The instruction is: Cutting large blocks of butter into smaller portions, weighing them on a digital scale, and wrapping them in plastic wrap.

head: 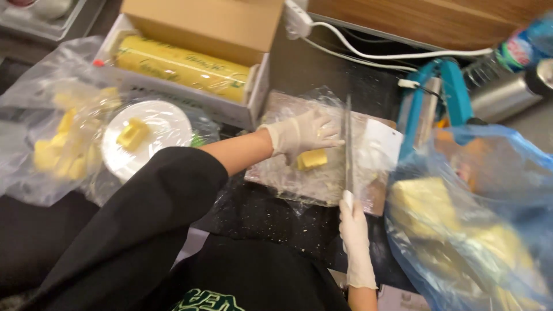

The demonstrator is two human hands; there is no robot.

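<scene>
Yellow block (312, 159), butter-like, near picture centre, on a cutting board (377, 198) wrapped in clear film. Left hand (302, 135), gloved white, spread over the block from ten o'clock, fingertips pressing its top and far edge; a loose flat hold, not a closed fist. Knife (348, 144) just at three o'clock of the block, blade on edge, running from twelve to six o'clock, close to the block but contact hard to judge. Right hand (354, 230), also gloved, wrapped tight around the knife handle at six o'clock of the board.

At three o'clock of the knife, a white scraper (383, 144) lying on the board. Farther toward three and four o'clock, a blue plastic bag (507, 173) bulging with pale yellow lumps, crowding the board's right edge. Behind it, a teal sealing tool (446, 95) and a steel canister (501, 95). At eleven o'clock, a box with a roll of cling film (181, 66). At nine o'clock, a white plate (167, 124) carrying one yellow piece, and beyond it a clear bag of yellow pieces (57, 144).

Black sleeve (144, 219) covering the near left of the counter. Bag contents blurred; handle hidden inside the right glove.
</scene>
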